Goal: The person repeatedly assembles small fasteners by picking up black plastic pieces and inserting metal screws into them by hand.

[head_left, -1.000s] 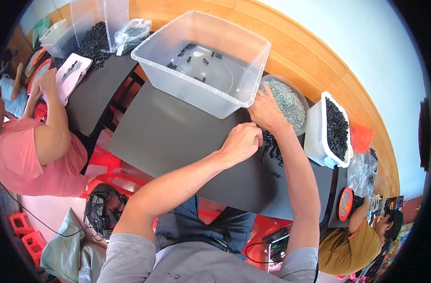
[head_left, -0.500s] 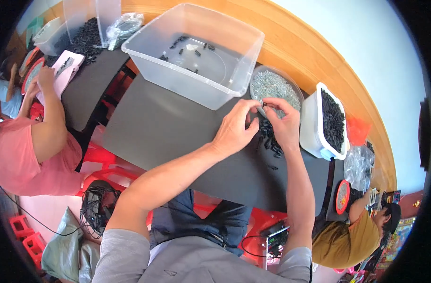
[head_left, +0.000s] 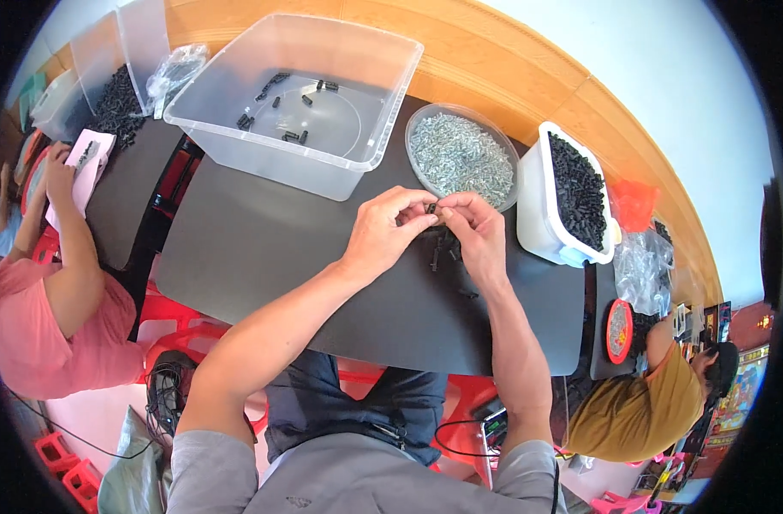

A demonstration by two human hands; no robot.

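Observation:
Over the dark grey table my hands meet in front of a round tub of small silvery metal pieces. My left hand (head_left: 379, 230) pinches a small black plastic piece (head_left: 431, 208) between thumb and fingertips. My right hand (head_left: 479, 233) is closed with its thumb and forefinger at the same piece; anything smaller between these fingertips is hidden. Partly behind my right hand lies a little heap of black plastic pieces (head_left: 443, 248) on the tabletop. The round tub (head_left: 413, 128) stands just beyond my fingers.
A large clear bin (head_left: 263, 158) holding several black pieces stands at the far left of the table (head_left: 246, 240). To the right, a white tub (head_left: 537, 218) is full of black pieces. Co-workers sit on both sides, one in pink (head_left: 57, 325), one in mustard (head_left: 635, 403).
My fingertips have drawn together on the small black piece. The whole view has shifted, so the bin and tubs appear further left, and the round tub shows more fully.

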